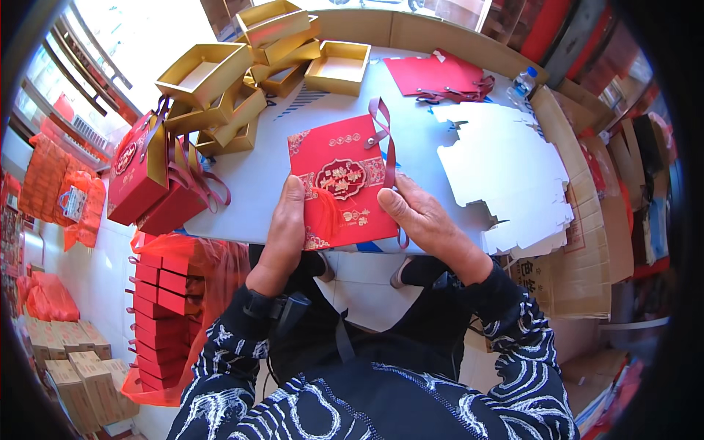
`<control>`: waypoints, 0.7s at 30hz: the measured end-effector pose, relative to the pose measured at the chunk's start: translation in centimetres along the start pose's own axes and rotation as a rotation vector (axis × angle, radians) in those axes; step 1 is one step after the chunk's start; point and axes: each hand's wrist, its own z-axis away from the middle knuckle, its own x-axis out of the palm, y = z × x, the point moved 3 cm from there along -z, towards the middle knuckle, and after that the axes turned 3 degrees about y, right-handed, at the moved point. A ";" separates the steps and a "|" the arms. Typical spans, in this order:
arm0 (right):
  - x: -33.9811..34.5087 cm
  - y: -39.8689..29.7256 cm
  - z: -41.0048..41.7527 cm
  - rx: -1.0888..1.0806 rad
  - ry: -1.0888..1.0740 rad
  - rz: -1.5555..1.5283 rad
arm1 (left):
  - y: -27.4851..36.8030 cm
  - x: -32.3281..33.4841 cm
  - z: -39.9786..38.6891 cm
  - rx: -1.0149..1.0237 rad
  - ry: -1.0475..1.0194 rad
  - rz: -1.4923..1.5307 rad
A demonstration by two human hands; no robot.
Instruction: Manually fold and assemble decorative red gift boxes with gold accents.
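A red gift bag (341, 223) with gold print, a tassel and a dark red ribbon handle (389, 148) is held between my two hands over the table's front edge. My left hand (283, 234) grips its left side, thumb uppermost. On the right side, my right hand (426, 217) holds the lower edge with the thumb on the front. Fingers behind the bag are partly hidden. Gold paper box trays (206, 71) are piled at the back left, and assembled red gift bags (140, 179) stand just in front of them.
White die-cut card sheets (506, 170) lie stacked on the right of the table (242, 198). Behind them are flat red bag pieces (437, 77) with ribbons and a plastic bottle (521, 87). A plastic sack of red boxes (162, 308) stands on the floor at left. Cardboard (583, 220) lines the right edge.
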 end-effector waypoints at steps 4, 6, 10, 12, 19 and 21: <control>0.1 0.4 -0.2 0.059 0.001 -0.091 | 0.3 0.5 0.2 0.019 -0.042 -0.039; -0.4 0.2 -0.4 0.198 -0.024 -0.162 | 1.5 1.1 0.7 0.024 -0.060 -0.061; -0.1 1.3 -0.9 0.196 0.139 -0.386 | 2.1 2.0 1.2 0.204 -0.062 -0.134; 0.2 1.3 -1.0 0.208 0.178 -0.470 | 1.8 1.9 1.7 0.242 -0.041 -0.219; 0.6 1.6 -0.3 0.235 0.251 -0.568 | 2.3 1.8 1.8 0.290 -0.070 -0.248; 0.3 0.8 -0.5 0.211 0.259 -0.596 | 3.0 1.5 2.3 0.299 -0.071 -0.223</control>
